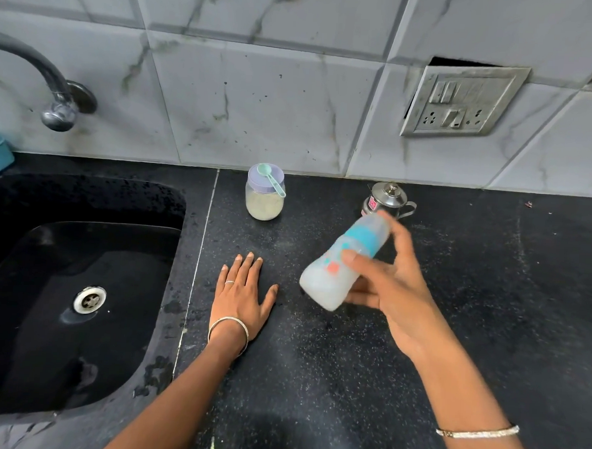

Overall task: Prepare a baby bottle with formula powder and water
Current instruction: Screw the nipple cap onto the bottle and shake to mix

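Right hand gripping tilted baby bottle, steel pot, pink sticker unreadable

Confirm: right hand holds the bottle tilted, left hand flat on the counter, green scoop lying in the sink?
No. The head view shows the green scoop lying on the jar lid, not in the sink. Right hand holds the bottle tilted; left hand flat on the counter.

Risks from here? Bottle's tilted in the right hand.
1. The bottle is tilted in the air, held only by the right hand; the grip looks loose, so it may slip.
2. Its top sits near the steel pot; a swing could knock that.
3. The scoop lies loose on the jar lid and could fall.
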Action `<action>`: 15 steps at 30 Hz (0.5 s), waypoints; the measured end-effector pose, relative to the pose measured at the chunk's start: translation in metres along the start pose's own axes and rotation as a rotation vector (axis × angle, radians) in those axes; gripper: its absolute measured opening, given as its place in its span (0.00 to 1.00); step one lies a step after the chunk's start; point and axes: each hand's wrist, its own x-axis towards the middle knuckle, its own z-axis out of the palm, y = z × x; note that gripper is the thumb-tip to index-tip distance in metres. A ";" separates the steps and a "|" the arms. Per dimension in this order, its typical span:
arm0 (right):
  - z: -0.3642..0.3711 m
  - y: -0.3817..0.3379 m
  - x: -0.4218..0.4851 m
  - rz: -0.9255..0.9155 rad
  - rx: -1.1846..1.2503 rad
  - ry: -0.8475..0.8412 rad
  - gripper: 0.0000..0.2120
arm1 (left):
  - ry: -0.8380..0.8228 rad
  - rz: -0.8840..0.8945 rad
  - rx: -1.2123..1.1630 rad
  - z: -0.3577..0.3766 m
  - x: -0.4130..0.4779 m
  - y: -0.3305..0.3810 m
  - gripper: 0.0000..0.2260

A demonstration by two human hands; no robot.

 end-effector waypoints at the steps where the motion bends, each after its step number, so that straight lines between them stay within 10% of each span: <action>1: 0.000 0.001 0.002 -0.028 0.061 0.050 0.34 | -0.003 0.001 0.004 0.000 0.000 0.000 0.36; 15: 0.004 -0.001 -0.008 0.109 -0.135 -0.124 0.46 | -0.001 0.004 0.015 -0.001 0.000 -0.001 0.37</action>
